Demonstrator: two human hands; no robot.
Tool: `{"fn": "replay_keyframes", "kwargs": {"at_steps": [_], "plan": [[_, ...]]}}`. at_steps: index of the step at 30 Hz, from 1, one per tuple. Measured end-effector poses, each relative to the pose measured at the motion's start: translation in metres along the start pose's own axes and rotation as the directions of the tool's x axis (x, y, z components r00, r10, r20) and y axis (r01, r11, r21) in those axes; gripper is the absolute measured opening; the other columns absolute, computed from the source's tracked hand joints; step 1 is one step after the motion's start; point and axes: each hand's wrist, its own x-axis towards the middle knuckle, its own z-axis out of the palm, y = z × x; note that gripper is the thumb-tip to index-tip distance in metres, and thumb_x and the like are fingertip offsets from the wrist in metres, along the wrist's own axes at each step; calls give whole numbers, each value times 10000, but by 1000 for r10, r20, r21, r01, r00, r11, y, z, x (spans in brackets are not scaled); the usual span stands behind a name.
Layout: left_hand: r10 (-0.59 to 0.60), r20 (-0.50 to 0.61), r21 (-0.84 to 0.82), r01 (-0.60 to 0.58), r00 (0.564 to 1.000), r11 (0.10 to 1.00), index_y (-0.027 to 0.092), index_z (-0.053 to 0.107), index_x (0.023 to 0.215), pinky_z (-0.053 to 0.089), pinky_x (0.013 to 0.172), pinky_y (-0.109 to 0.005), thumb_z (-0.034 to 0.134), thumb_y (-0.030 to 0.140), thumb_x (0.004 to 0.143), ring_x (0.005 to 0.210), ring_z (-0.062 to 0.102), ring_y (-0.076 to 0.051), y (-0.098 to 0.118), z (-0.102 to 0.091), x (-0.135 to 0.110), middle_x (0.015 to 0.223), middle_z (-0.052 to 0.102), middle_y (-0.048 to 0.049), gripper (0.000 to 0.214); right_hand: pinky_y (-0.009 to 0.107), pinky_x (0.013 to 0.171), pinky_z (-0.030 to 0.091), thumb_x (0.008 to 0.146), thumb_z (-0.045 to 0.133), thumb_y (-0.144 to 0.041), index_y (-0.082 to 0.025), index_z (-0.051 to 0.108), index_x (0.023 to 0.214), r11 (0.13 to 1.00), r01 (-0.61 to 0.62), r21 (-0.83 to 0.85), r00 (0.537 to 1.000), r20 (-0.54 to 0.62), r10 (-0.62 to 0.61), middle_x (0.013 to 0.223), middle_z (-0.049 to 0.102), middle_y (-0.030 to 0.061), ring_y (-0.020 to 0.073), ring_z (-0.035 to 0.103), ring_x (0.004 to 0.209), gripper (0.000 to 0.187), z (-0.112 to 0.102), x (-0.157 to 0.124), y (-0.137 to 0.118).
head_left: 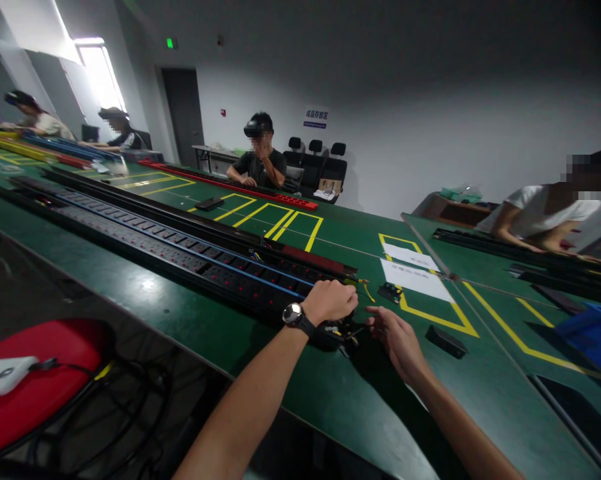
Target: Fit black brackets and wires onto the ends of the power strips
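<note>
A long black power strip (180, 257) with many sockets lies across the green table (190, 313). My left hand (330, 301), with a watch on the wrist, is closed over the strip's near end. My right hand (398, 337) sits just right of that end, fingers pinched at small wires (353, 331) sticking out of it. A yellow wire (366, 291) shows beyond the left hand. A small black part (390, 292) and a black end cap (445, 341) lie close by on the table.
White paper sheets (415, 277) lie inside yellow floor-tape boxes. A red stool (35, 380) with a white device and cables stands at lower left. Other people sit at the far tables and at the right, with more long strips. A blue bin (598, 333) sits at right.
</note>
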Motion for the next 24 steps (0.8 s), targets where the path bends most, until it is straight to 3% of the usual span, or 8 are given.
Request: {"fn": "replay_keyframes", "kwargs": {"at_steps": [7,11,18,22,24], "plan": [[15,16,15,-16,1000,1000,191,688,993,539,809,-384,339,352,1004,881,725,-269,0,0,-1,967,755,-131,385,223,483,428,725,763,-547,-166,757,924,996,-3,85,996,-86,11,673,602,15,124,507,575,429,-11,2,-7],[22,3,13,-22,1000,1000,190,686,983,542,801,-396,333,345,1005,876,727,-275,-1,2,0,966,753,-136,386,222,481,439,704,796,-539,-174,755,923,993,73,97,988,-141,-59,667,594,13,127,511,586,428,-27,1,-22],[-4,-26,-13,4,1000,1000,195,697,949,539,802,-395,369,341,998,868,729,-281,-3,2,1,935,754,-131,363,249,490,449,756,744,-577,-195,759,899,983,147,110,963,-245,-116,665,579,36,136,522,585,409,-87,0,-42],[-2,-32,-47,1,999,999,195,705,937,534,805,-385,365,337,1001,878,729,-282,-3,1,1,939,754,-133,375,291,480,425,706,732,-621,-205,749,837,991,126,43,882,-463,-92,660,575,49,154,520,573,436,-126,-6,-43],[-11,-36,-63,9,999,998,193,708,929,532,819,-384,370,337,1001,884,728,-278,-3,1,1,939,753,-134,375,323,487,415,664,733,-668,-213,748,836,990,132,-43,855,-501,-135,664,585,57,175,521,574,487,-140,-15,-40]]}}
